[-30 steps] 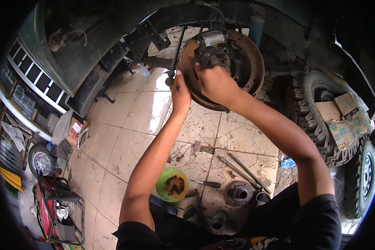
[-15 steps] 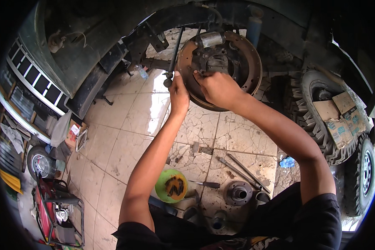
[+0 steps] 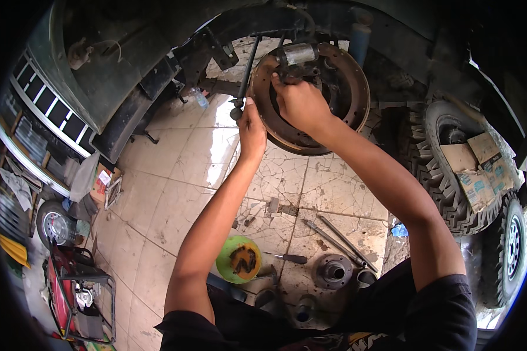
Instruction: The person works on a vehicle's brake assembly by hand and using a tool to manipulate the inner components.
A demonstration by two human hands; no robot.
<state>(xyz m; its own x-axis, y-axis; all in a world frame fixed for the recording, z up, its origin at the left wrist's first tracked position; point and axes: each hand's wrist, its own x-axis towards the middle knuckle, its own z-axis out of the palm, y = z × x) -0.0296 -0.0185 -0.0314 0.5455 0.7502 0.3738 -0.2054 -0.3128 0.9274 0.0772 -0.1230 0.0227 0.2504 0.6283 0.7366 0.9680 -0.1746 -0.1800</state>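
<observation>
A rusty drum brake assembly (image 3: pixel 351 111) stands at the top middle, with curved brake shoes on its round backing plate. A silver wheel cylinder (image 3: pixel 299 54) sits at its top. My left hand (image 3: pixel 253 131) grips the plate's left rim, thumb in front and the other fingers hidden behind. Over the middle of the assembly, just below the cylinder, is my right hand (image 3: pixel 303 102). Its fingers are curled closed, with one digit against the left shoe's inner edge. What it holds, if anything, is hidden. A black rod (image 3: pixel 249 76) runs beside my left thumb.
On the cracked tile floor lie a green bowl (image 3: pixel 224 266) of orange-brown liquid, a screwdriver (image 3: pixel 293 258), metal bars (image 3: pixel 339 243) and a round flanged hub (image 3: pixel 332 271). Large tyres (image 3: pixel 418 158) stand at right. A red-and-black framed machine (image 3: pixel 70 292) is at lower left.
My right hand has moved up the assembly, closer to the wheel cylinder, and now covers more of its centre. My left hand stays at the rim.
</observation>
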